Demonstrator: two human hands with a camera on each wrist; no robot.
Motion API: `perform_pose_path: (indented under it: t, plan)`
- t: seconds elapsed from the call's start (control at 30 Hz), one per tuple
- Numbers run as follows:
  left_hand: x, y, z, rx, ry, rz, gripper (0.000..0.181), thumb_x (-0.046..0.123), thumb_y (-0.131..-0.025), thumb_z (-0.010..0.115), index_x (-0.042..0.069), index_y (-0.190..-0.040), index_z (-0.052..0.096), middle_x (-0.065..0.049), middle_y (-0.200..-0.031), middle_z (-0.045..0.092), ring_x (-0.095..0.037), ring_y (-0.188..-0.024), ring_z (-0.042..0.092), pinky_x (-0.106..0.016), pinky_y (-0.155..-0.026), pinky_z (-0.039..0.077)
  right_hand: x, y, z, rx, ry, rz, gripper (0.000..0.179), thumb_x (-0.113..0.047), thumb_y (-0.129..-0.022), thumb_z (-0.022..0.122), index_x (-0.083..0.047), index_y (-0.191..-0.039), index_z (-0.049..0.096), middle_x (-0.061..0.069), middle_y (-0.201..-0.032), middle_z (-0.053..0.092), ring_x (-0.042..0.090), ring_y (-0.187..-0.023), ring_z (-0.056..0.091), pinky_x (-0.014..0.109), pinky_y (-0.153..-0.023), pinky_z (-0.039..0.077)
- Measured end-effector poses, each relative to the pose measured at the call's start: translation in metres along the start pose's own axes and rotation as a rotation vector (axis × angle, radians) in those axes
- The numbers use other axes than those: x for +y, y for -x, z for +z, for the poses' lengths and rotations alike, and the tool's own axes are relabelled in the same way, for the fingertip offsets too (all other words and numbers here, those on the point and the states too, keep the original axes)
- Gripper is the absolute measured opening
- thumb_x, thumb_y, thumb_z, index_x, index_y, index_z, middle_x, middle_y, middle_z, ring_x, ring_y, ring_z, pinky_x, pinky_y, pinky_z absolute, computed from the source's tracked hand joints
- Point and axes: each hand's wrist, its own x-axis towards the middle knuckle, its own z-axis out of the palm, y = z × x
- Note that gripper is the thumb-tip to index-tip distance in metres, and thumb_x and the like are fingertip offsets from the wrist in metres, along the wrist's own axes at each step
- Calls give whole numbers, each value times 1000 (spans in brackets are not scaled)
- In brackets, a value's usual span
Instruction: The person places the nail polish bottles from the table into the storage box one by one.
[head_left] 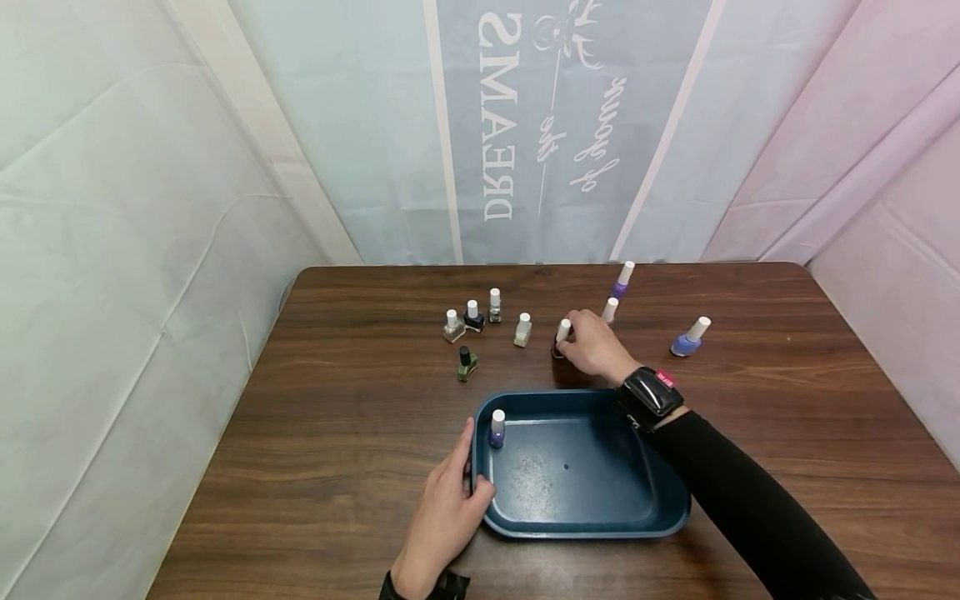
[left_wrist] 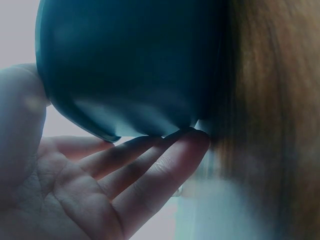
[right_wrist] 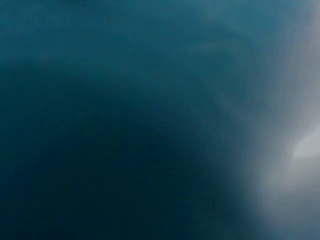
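Note:
My left hand grips the left side of a dark blue tray, its thumb at the rim and its fingers against the outer wall. Just behind the tray, my right hand pinches a dark nail polish bottle with a white cap; fingers partly cover it. Inside the tray, a purple nail polish bottle stands near the left wall. Close beyond the right hand is a white-capped bottle, its lower part hidden. The right wrist view is blurred blue, without the fingers.
Left of the right hand are several nail polish bottles, including a pale one, a clear one and a green one with a black cap. A blue bottle stands right; a purple one is near the table's back edge.

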Motion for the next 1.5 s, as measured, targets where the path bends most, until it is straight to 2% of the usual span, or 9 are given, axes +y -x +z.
perform_pose_path:
  t: [0.33, 0.63, 0.93, 1.17, 1.5]
  plan:
    - [0, 0, 0, -3, 9, 7, 75, 11, -81, 56, 18, -152, 31, -9, -134, 57, -1, -53, 40, -19, -52, 40, 0, 2, 0, -9, -11, -2, 8, -5, -88, 62, 1, -92, 61, 20, -100, 59, 29, -91, 56, 42, -77, 47]
    - [1, 0, 0, -2, 5, 3, 75, 12, -81, 56, 17, -152, 32, -10, -136, 55, -1, -53, 40, -19, -53, 40, 0, 2, 1, -25, -44, 7, 13, -7, -90, 61, 1, -99, 58, 19, -98, 65, 26, -86, 63, 33, -68, 49]
    - [-1, 1, 1, 9, 22, 26, 75, 10, -82, 56, 18, -152, 32, -9, -139, 54, 0, -50, 37, -19, -51, 39, 2, 3, 1, -30, -39, 1, 11, -7, -90, 59, 0, -99, 58, 20, -99, 67, 30, -91, 67, 36, -69, 51]
    - [-2, 1, 1, 2, 45, 27, 76, 9, -82, 56, 19, -152, 31, -8, -136, 55, 0, -48, 37, -20, -48, 39, 2, 3, 0, -25, -40, -14, 9, -6, -90, 59, 0, -97, 58, 19, -96, 67, 28, -87, 67, 35, -67, 49]
    - [-2, 1, 1, 10, 25, 24, 76, 10, -81, 56, 19, -152, 32, -9, -143, 51, -1, -50, 35, -20, -50, 39, 2, 4, 0, -8, -27, -30, 9, -5, -91, 59, 1, -97, 59, 18, -93, 67, 25, -82, 64, 35, -67, 48]
